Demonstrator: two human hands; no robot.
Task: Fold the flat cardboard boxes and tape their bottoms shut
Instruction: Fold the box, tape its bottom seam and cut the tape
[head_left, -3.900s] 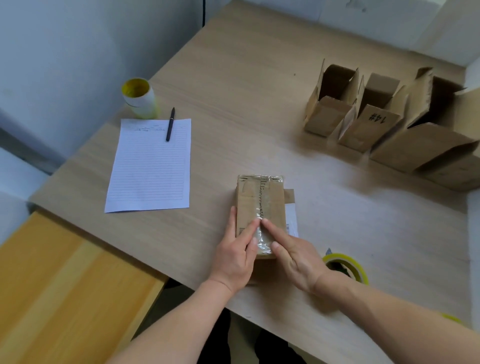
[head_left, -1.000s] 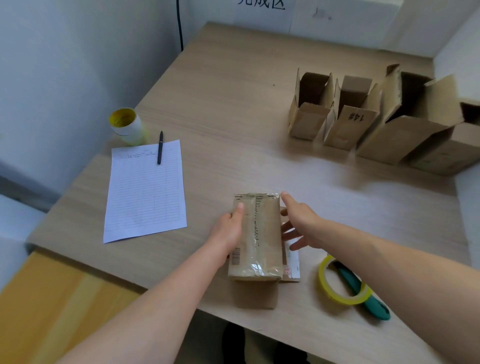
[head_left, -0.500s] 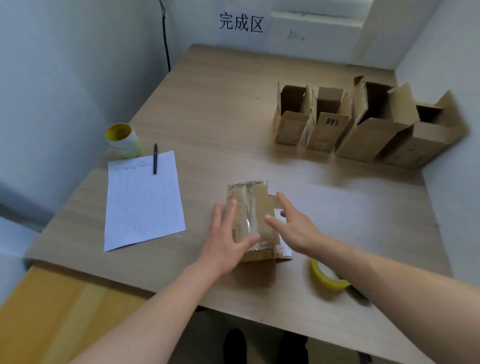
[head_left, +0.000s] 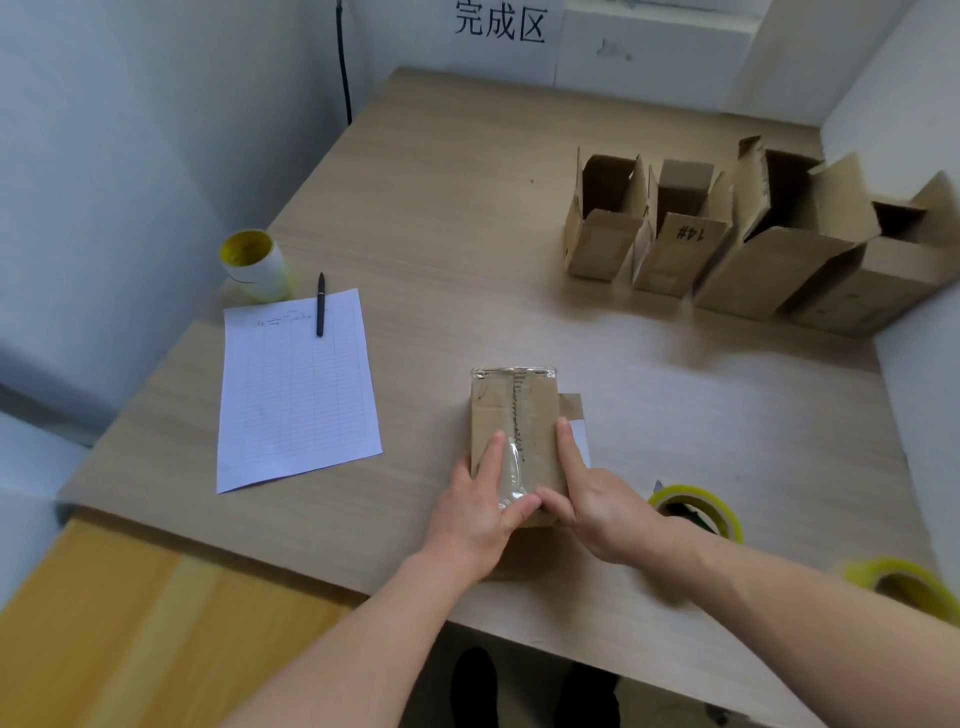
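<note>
**Both hands press the tape on the box near the desk's front edge**

The cardboard box lies on the desk, close to the front edge and a little right of the middle, with its taped face up. A strip of clear tape runs along the middle seam and wraps over the far end. A small cardboard flap sticks out at the box's right side, with a white patch just below it.

The left hand lies flat against the near left part of the box. Its forefinger is stretched out straight on the top face beside the tape, and its thumb presses the near end of the strip. The right hand mirrors it: the forefinger lies straight along the right edge of the top face, and the thumb meets the left thumb at the near end of the tape. The other fingers of both hands are hidden behind the box sides.

Just to the right of the right wrist lies a yellow tape roll, with a second yellow roll near the right border of the view. Four folded boxes stand open in a row at the far right of the desk; one bears the mark "14#". On the left lies a ruled sheet of paper with a black pen across its top edge, and a white cylinder with a yellow inside stands just beyond. A sign with three characters hangs on the far wall.
</note>
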